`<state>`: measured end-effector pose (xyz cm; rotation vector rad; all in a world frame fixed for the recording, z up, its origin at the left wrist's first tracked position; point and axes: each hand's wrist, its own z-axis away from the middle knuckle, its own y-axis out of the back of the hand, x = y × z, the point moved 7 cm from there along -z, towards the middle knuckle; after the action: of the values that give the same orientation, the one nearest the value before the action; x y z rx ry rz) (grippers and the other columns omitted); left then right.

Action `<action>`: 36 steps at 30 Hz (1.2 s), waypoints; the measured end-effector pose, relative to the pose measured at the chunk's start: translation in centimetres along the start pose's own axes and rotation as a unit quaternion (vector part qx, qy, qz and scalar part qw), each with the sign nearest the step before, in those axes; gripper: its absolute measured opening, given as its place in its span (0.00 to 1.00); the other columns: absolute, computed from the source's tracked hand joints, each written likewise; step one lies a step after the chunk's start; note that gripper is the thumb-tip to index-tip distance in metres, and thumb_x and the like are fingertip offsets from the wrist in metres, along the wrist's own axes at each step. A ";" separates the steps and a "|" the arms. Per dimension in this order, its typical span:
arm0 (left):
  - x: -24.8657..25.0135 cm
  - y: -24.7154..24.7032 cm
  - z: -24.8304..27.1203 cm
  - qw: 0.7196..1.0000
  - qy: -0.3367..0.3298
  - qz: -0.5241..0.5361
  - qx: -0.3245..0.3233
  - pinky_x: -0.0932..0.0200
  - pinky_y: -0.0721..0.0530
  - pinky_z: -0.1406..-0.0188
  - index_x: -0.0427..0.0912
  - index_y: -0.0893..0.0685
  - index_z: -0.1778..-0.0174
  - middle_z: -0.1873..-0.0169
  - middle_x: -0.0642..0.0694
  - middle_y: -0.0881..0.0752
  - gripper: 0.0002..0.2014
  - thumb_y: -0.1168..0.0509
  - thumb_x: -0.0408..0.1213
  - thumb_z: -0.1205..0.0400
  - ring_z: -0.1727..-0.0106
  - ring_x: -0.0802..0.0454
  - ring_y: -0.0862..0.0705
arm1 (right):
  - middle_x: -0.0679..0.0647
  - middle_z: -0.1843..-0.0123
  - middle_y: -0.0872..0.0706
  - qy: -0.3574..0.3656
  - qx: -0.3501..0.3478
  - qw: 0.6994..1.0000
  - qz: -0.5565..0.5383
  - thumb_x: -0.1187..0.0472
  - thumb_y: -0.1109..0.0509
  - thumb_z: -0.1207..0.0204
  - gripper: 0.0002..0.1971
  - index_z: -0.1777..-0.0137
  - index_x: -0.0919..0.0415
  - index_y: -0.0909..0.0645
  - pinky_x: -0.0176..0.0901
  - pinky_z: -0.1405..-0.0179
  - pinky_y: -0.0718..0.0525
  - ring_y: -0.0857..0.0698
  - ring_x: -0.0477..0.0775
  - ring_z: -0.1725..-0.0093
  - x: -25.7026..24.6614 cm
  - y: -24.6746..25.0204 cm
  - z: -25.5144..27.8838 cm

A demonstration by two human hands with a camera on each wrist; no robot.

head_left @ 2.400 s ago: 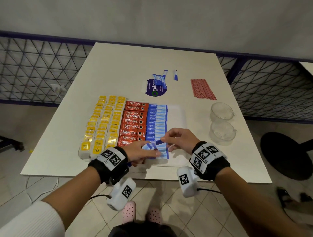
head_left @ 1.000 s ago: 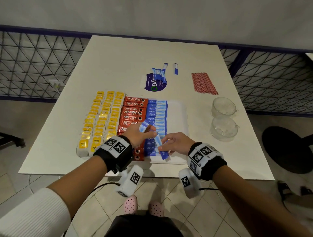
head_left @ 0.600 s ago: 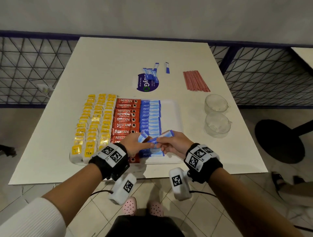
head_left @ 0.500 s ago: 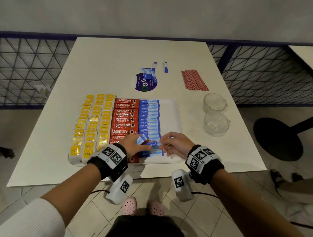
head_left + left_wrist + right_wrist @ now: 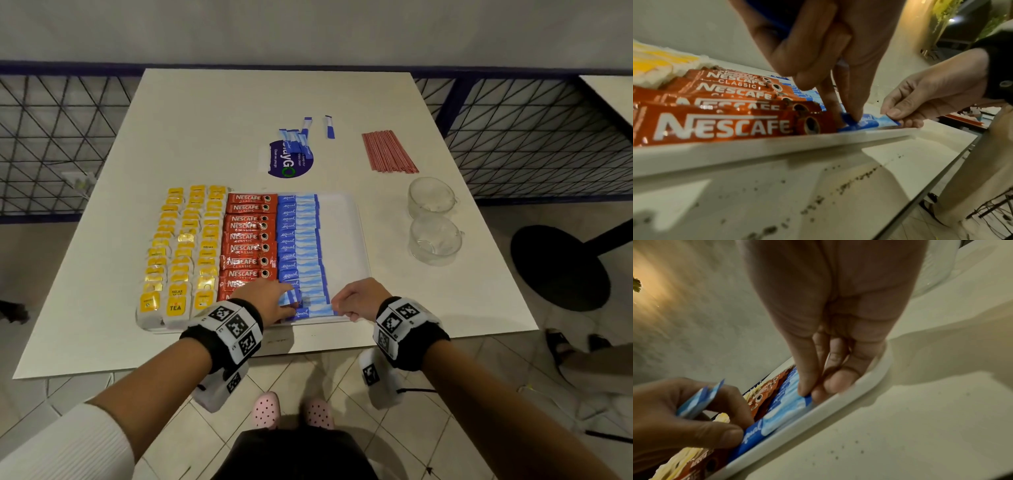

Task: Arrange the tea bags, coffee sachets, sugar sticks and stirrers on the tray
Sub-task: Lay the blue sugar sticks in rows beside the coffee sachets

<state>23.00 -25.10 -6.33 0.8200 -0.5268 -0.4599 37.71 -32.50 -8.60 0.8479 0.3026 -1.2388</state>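
Fingers (image 5: 898, 113) of right hand (image 5: 359, 299) pinching the right end of the nearest sugar stick (image 5: 313, 312); fingers of left hand (image 5: 265, 301) pressing down on that stick's dark-blue left end, with further sugar sticks (image 5: 698, 400) clamped between the curled fingers above (exact count not legible). Stick lying flat along the near rim of the white tray (image 5: 346, 233), just beside the nearest coffee sachet.

Beyond the hands, on the tray, from left to right: three columns of yellow-tagged tea bags (image 5: 186, 253); one column of red coffee sachets (image 5: 248, 240), overlapping like shingles; one column of blue sugar sticks (image 5: 301, 240), touching the sachets. Right-hand strip of tray bare.

Right of the tray, on the bench (image 5: 205, 120): two clear glass cups (image 5: 433, 221), one behind the other, well apart from the tray.

Farther back: round dark-blue sticker (image 5: 289, 162) with a few loose sugar sticks (image 5: 296, 137) resting partly on it, one more stick (image 5: 329, 126) lying apart to the right. Bundle of red stirrers (image 5: 388, 152) lying flat near the far right of the bench, not on the tray.

Dark speckles on the near bench surface (seen in both wrist views). Black mesh railing (image 5: 548, 137) behind the bench.
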 end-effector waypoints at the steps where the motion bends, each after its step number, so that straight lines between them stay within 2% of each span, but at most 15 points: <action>1: 0.1 0.0 -0.1 1.000 -0.006 -0.011 0.000 0.55 0.27 0.33 0.45 0.31 0.24 0.29 0.46 0.24 0.25 0.41 0.50 0.17 0.30 0.48 0.26 | 0.50 0.69 0.18 0.000 0.005 1.000 0.004 0.69 0.29 0.28 0.05 0.53 0.64 0.14 0.31 0.68 0.21 0.22 0.46 0.71 0.1 0.0 -0.1; 6: 0.3 -0.1 -0.4 0.999 -0.025 -0.036 0.004 0.55 0.25 0.33 0.45 0.29 0.26 0.30 0.48 0.25 0.24 0.41 0.50 0.17 0.31 0.49 0.26 | 0.52 0.66 0.16 -0.001 0.013 0.999 0.036 0.63 0.26 0.28 0.09 0.49 0.66 0.14 0.28 0.71 0.23 0.23 0.43 0.72 0.2 -0.3 -0.6; 9: 0.4 -0.1 -0.5 0.998 -0.026 -0.052 0.007 0.56 0.26 0.35 0.45 0.29 0.27 0.31 0.47 0.25 0.23 0.41 0.50 0.16 0.32 0.49 0.25 | 0.53 0.64 0.15 -0.001 0.023 0.999 0.047 0.62 0.24 0.29 0.04 0.57 0.61 0.14 0.24 0.75 0.24 0.24 0.42 0.74 0.2 -0.3 -0.9; 15: 0.5 -0.4 -0.5 0.998 -0.019 -0.055 0.000 0.55 0.24 0.37 0.44 0.28 0.28 0.31 0.46 0.24 0.23 0.41 0.50 0.17 0.32 0.48 0.25 | 0.48 0.67 0.18 0.004 0.020 0.996 0.085 0.60 0.24 0.29 0.11 0.69 0.53 0.22 0.27 0.69 0.24 0.24 0.41 0.71 -0.2 -0.4 -1.1; 20: 0.6 -0.2 -0.4 0.999 -0.022 -0.026 0.002 0.54 0.24 0.35 0.44 0.28 0.29 0.30 0.46 0.25 0.23 0.39 0.50 0.18 0.32 0.49 0.25 | 0.47 0.69 0.18 0.006 0.020 0.996 0.081 0.58 0.24 0.30 0.12 0.70 0.53 0.23 0.29 0.68 0.23 0.23 0.41 0.71 -0.2 -0.5 -1.0; 22: 0.6 0.2 -0.4 1.000 -0.025 -0.009 0.008 0.55 0.25 0.36 0.43 0.26 0.31 0.32 0.46 0.23 0.22 0.39 0.50 0.18 0.33 0.48 0.24 | 0.49 0.67 0.16 0.006 0.019 0.998 0.062 0.57 0.24 0.30 0.11 0.68 0.54 0.22 0.33 0.63 0.20 0.22 0.43 0.70 -0.1 -0.4 -0.9; 25: 0.5 1.2 -0.4 0.998 -0.022 0.052 0.017 0.59 0.27 0.43 0.40 0.22 0.37 0.36 0.42 0.19 0.21 0.37 0.50 0.19 0.39 0.48 0.22 | 0.53 0.64 0.15 0.021 0.022 1.000 0.000 0.56 0.23 0.31 0.09 0.59 0.59 0.19 0.41 0.58 0.18 0.21 0.47 0.68 -0.9 0.6 -0.3; 27: 0.6 2.0 -0.2 0.996 -0.024 0.084 0.013 0.61 0.28 0.49 0.40 0.21 0.40 0.39 0.41 0.17 0.20 0.35 0.51 0.20 0.44 0.48 0.21 | 0.53 0.63 0.16 0.058 0.000 0.997 -0.049 0.56 0.23 0.31 0.15 0.49 0.60 0.21 0.44 0.56 0.18 0.19 0.49 0.66 -2.6 0.8 0.3; 28: 0.7 2.4 -0.2 0.995 -0.027 0.093 0.011 0.63 0.28 0.51 0.39 0.22 0.38 0.41 0.43 0.17 0.22 0.35 0.51 0.21 0.45 0.49 0.21 | 0.53 0.61 0.16 0.079 -0.015 0.995 -0.067 0.55 0.23 0.31 0.17 0.45 0.58 0.22 0.45 0.54 0.17 0.18 0.50 0.64 -3.8 0.8 0.8; 30: 1.0 3.1 -0.1 0.991 -0.038 0.128 0.010 0.68 0.30 0.63 0.38 0.20 0.39 0.56 0.50 0.18 0.20 0.34 0.49 0.20 0.58 0.54 0.22 | 0.53 0.58 0.16 0.112 -0.034 0.989 -0.088 0.53 0.25 0.29 0.18 0.42 0.56 0.23 0.43 0.53 0.16 0.16 0.52 0.61 -6.3 0.5 1.5; 31: 1.2 3.5 0.1 0.987 -0.045 0.153 0.008 0.69 0.31 0.68 0.39 0.19 0.41 0.63 0.51 0.20 0.19 0.34 0.48 0.20 0.64 0.57 0.24 | 0.52 0.59 0.17 0.125 -0.036 0.988 -0.085 0.52 0.26 0.29 0.18 0.41 0.55 0.23 0.42 0.54 0.16 0.16 0.51 0.61 -7.4 0.2 1.7; 32: 1.3 3.7 0.1 0.983 -0.053 0.178 -0.001 0.69 0.28 0.68 0.39 0.18 0.42 0.64 0.50 0.19 0.18 0.34 0.48 0.20 0.65 0.57 0.24 | 0.50 0.60 0.18 0.137 -0.033 0.988 -0.069 0.52 0.26 0.28 0.17 0.42 0.55 0.23 0.41 0.56 0.16 0.16 0.50 0.63 -8.4 0.0 1.7; 34: 1.3 4.2 0.2 0.974 -0.068 0.215 -0.027 0.65 0.21 0.57 0.43 0.17 0.45 0.57 0.46 0.15 0.15 0.35 0.49 0.20 0.59 0.54 0.19 | 0.48 0.62 0.21 0.160 -0.014 0.987 -0.027 0.55 0.25 0.29 0.12 0.49 0.56 0.21 0.36 0.62 0.17 0.18 0.44 0.70 -9.6 -0.1 1.5; 35: 1.2 4.3 0.2 0.969 -0.070 0.232 -0.036 0.66 0.20 0.58 0.43 0.17 0.47 0.59 0.47 0.14 0.12 0.35 0.47 0.19 0.61 0.55 0.18 | 0.48 0.64 0.20 0.169 -0.008 0.985 -0.021 0.58 0.24 0.29 0.09 0.54 0.56 0.21 0.34 0.66 0.18 0.18 0.42 0.74 -10.0 0.0 1.4; 36: 0.9 4.4 0.4 0.961 -0.064 0.266 -0.046 0.68 0.21 0.66 0.43 0.18 0.52 0.65 0.48 0.16 0.09 0.35 0.45 0.19 0.68 0.58 0.19 | 0.50 0.67 0.18 0.176 -0.008 0.984 -0.025 0.62 0.25 0.29 0.06 0.58 0.57 0.21 0.33 0.69 0.18 0.19 0.41 0.78 -10.3 0.0 1.3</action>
<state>24.24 -23.22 -2.48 0.5309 -0.8101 -0.0385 33.99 -26.15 -1.28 1.0520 0.6209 -1.1276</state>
